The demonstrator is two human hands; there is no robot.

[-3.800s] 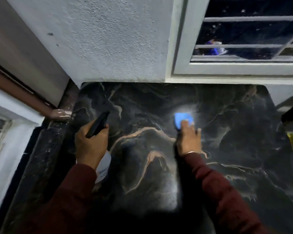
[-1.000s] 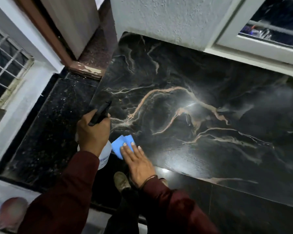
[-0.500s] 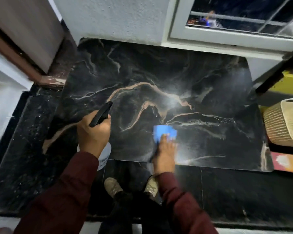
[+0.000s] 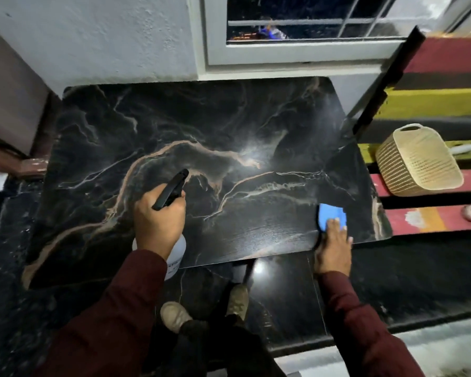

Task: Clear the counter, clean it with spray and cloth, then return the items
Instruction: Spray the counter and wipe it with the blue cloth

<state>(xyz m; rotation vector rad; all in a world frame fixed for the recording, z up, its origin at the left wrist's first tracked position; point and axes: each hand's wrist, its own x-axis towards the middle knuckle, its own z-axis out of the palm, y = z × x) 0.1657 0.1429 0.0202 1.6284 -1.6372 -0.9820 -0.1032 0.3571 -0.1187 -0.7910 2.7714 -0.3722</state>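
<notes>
The counter (image 4: 201,126) is a black marble slab with tan veins, bare of items. My left hand (image 4: 158,224) grips a spray bottle (image 4: 176,251) with a white body and a black nozzle, held above the counter's front edge. My right hand (image 4: 333,246) presses flat on a blue cloth (image 4: 329,217) at the counter's front right corner. Most of the bottle's body is hidden under my hand and sleeve.
A beige woven basket (image 4: 416,161) sits on striped red, yellow and black steps to the right. A dark slanted rail (image 4: 378,85) rises past the counter's right corner. A white wall and a window (image 4: 297,31) stand behind. My shoes (image 4: 174,315) stand on the dark glossy floor.
My right hand has slid the blue cloth rightward along the front edge, from the left near the bottle, through the middle, to the right corner. The left hand keeps holding the bottle.
</notes>
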